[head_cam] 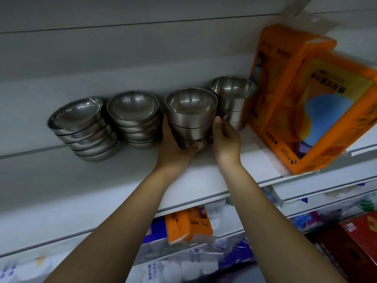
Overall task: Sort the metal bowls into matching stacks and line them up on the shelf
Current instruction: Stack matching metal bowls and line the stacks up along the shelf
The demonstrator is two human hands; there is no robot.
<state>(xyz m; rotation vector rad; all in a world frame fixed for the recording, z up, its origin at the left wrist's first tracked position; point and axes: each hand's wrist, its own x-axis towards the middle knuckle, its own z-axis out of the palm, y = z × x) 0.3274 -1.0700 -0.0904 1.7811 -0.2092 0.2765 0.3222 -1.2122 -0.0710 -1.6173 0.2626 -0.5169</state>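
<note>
While I watch from the head view, both hands are on the deep stack point(191, 117): three steep-walled metal bowls, nested upright on the white shelf point(122, 176), third in the row from the left. Left hand point(177, 141) cups its left side low down, thumb curled round the front of the base. Right hand point(225, 139) holds the right side with one digit lying up the wall. Its other fingers are hidden behind, so I read it as gripping too. I can't make out whether the base sits on the shelf or is lifted.

Just right and further back is the tall stack point(233, 99), same deep bowls, with the right hand between the two. Just left is the second shallow stack point(134, 119) of wide low bowls, against the back of the left hand. Further left is the left shallow stack point(81, 127), leaning left, near the second.

Orange box point(318, 111) stands tilted at the shelf's right end, just beside the tall stack. On the lower shelf: orange pack point(187, 225), white packs point(173, 268), red box point(359, 242) at right.
</note>
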